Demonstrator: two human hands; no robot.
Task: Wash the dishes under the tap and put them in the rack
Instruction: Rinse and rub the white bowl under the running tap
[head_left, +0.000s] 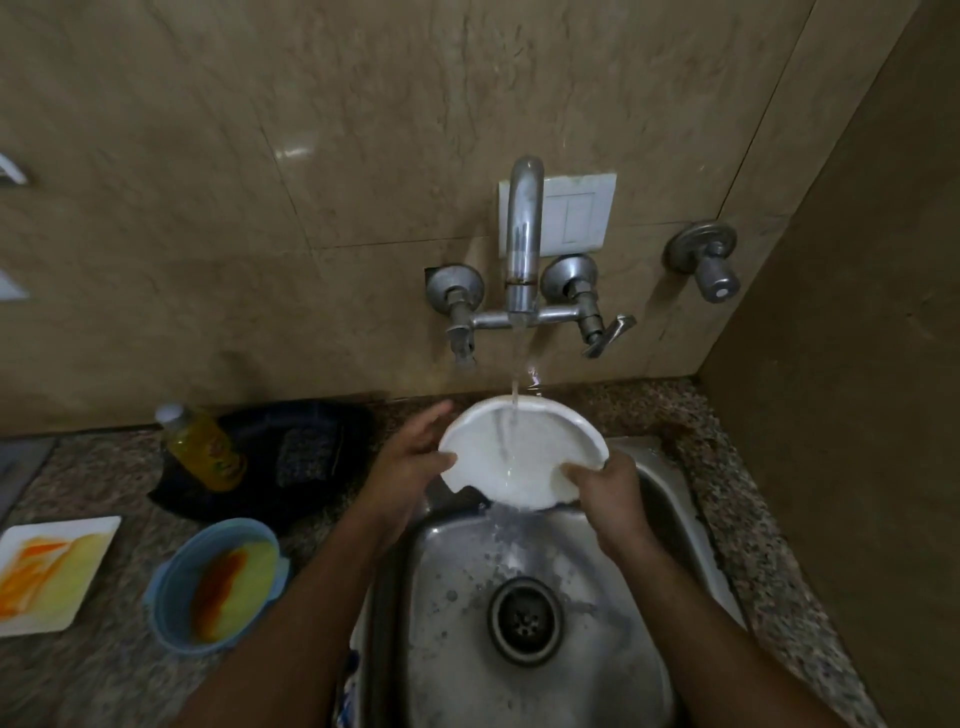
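A round white plate (540, 441) is tilted under the running tap (523, 244), and the stream lands on its inner face and runs off into the steel sink (441, 597). My left hand (410, 457) grips the plate's left rim. My right hand (608, 499) holds its lower right rim, thumb on the inside. A blue bowl (171, 587) smeared with orange and yellow stands on the counter at the left. Beside it lies a square white plate (96, 530) with the same smears. A black rack (306, 447) sits behind them against the wall.
A bottle of yellow dish liquid (205, 447) stands tilted in the black rack. The tap lever (610, 335) sticks out to the right of the spout, and a separate wall valve (709, 265) sits further right. A speckled granite counter (727, 493) surrounds the sink.
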